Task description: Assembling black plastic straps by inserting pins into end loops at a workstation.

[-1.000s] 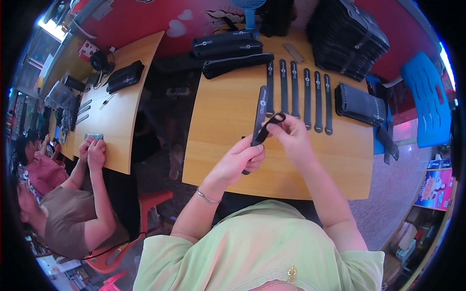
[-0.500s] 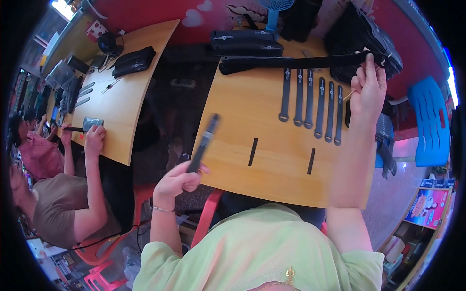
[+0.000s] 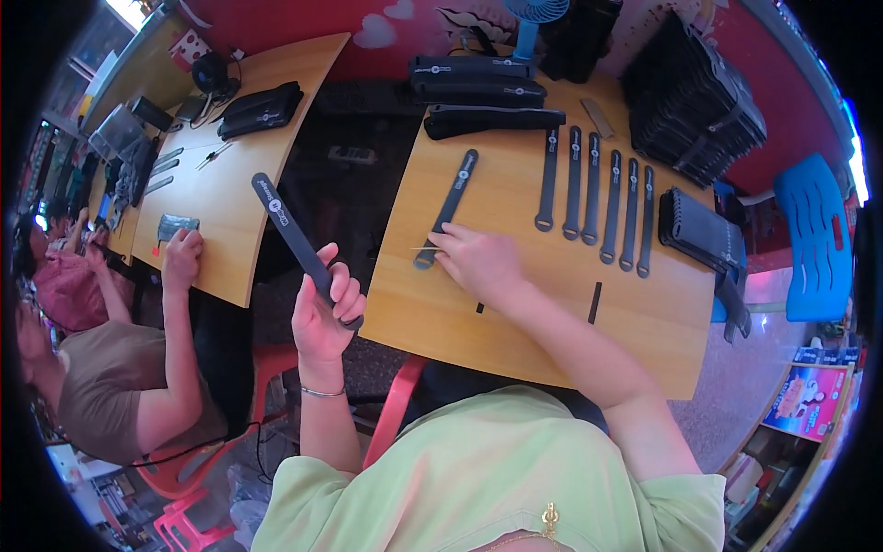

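My left hand (image 3: 326,317) is closed around the lower end of a dark strap (image 3: 290,225), held up at a slant beyond the table's left edge. Pale lettering runs along its upper part. On the left of the table lies another dark strap (image 3: 461,179). My right hand (image 3: 483,262) rests at its near end, fingertips pinched together on a thin wooden stick (image 3: 421,248). Several matching straps (image 3: 590,189) lie in a row to the right, each with a slotted near end. A short black strip (image 3: 596,302) lies nearer me, and a second is mostly covered by my right hand.
Black folded pouches (image 3: 478,92) are stacked at the back, beside a blue fan (image 3: 529,32). A tall pile of black folded items (image 3: 690,101) stands back right, with a smaller stack (image 3: 704,230) nearer. A blue chair (image 3: 814,235) is right; a co-worker (image 3: 138,386) sits left.
My right hand has come from the far right down to the table's left side, where a strap now lies. The strap in my left hand has tipped leftward.
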Tool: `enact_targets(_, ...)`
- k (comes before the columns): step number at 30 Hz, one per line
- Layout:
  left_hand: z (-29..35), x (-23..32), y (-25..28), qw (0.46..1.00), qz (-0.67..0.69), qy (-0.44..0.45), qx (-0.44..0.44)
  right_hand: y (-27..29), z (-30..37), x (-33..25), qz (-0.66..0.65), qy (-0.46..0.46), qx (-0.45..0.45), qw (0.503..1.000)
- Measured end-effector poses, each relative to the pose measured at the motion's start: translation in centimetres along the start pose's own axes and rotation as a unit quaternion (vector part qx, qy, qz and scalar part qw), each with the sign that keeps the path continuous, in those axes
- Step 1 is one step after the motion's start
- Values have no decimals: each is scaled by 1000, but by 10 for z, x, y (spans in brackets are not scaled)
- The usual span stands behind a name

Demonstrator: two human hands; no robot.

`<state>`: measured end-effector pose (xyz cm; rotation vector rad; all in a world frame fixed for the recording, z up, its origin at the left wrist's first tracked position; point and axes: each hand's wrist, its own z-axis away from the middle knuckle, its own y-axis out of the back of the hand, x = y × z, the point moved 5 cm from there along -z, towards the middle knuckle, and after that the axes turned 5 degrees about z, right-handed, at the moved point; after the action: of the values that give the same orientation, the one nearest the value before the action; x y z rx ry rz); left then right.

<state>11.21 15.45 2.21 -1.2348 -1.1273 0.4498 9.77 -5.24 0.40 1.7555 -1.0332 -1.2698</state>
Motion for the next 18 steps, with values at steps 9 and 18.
enact_targets(9,-6,-10,-8,999,-27,-41,8,-12,-25,0,-2,-27,-20,999)
enact_targets(18,-21,-50,-17,990,-132,-19,46,42,1,6,-260,-81,58,960)
